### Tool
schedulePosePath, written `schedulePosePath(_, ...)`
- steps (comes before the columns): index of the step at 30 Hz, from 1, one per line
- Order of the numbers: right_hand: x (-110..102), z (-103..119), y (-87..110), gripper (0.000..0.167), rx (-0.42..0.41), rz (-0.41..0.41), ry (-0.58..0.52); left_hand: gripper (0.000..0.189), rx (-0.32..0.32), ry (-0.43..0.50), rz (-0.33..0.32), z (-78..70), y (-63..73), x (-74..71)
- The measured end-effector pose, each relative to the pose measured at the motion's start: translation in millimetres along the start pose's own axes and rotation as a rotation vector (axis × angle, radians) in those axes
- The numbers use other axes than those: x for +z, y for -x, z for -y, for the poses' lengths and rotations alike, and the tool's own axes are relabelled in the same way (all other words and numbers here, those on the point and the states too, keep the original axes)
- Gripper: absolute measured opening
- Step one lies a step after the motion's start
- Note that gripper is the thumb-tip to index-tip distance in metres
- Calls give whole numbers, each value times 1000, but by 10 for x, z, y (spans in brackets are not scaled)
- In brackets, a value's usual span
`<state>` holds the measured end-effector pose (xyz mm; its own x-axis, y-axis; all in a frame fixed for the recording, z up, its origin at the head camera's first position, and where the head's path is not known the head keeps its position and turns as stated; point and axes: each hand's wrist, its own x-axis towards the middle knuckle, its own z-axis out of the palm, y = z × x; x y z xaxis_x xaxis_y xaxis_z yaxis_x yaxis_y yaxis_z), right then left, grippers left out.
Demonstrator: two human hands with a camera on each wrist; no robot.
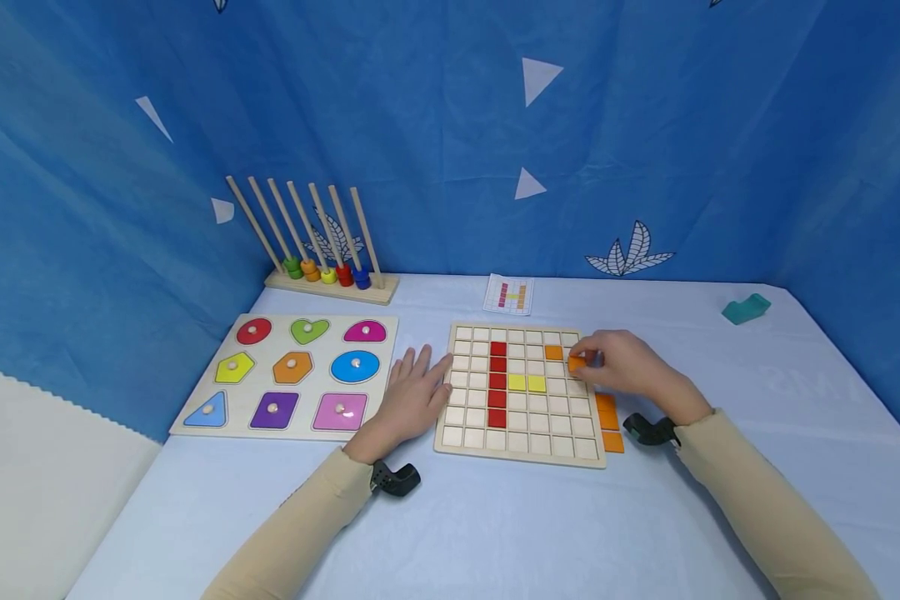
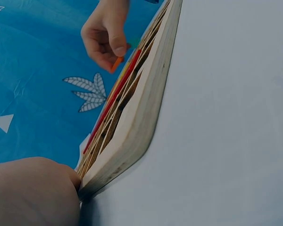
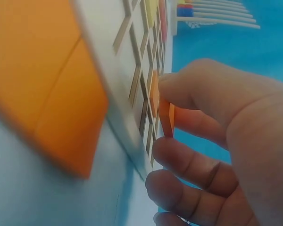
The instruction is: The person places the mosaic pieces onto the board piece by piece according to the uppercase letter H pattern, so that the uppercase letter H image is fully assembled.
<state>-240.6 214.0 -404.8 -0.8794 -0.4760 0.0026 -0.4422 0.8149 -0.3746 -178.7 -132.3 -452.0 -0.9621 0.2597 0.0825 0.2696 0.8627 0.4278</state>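
Note:
A wooden grid board [image 1: 521, 457] lies on the table. It bears a column of red tiles [image 1: 497, 382], two yellow tiles [image 1: 527, 382] and one orange tile [image 1: 553, 352] near the upper right. Over the board's right edge, my right hand [image 1: 621, 362] pinches another orange tile [image 3: 167, 117] between thumb and fingers; the right wrist view has it tilted just above the grid. My left hand [image 1: 412, 392] rests flat with fingers extended, its fingertips against the board's left edge. Several loose orange tiles [image 1: 609, 417] lie along the board's right side.
A pattern card [image 1: 508, 295] lies behind the board. To the left is a shape puzzle [image 1: 285, 431] with knobbed pieces; behind it stands a peg rack [image 1: 330, 288] with coloured rings. A teal object [image 1: 746, 309] lies far right. Blue cloth [image 1: 450, 150] hangs behind the table.

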Motion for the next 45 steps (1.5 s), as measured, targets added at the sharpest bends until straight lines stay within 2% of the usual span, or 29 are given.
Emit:
schedulePosePath(16,53,158,-118,32,-45,31,0,54,-1,2,12,-21,6,-24)
schedulePosePath(32,99,195,-182,32,-69,40,36,54,-4,1,16,-10,5,-22)
schedulePosePath(45,109,189,-190,34,-48,51,22,54,-6,-1,18,5,-6,-11)
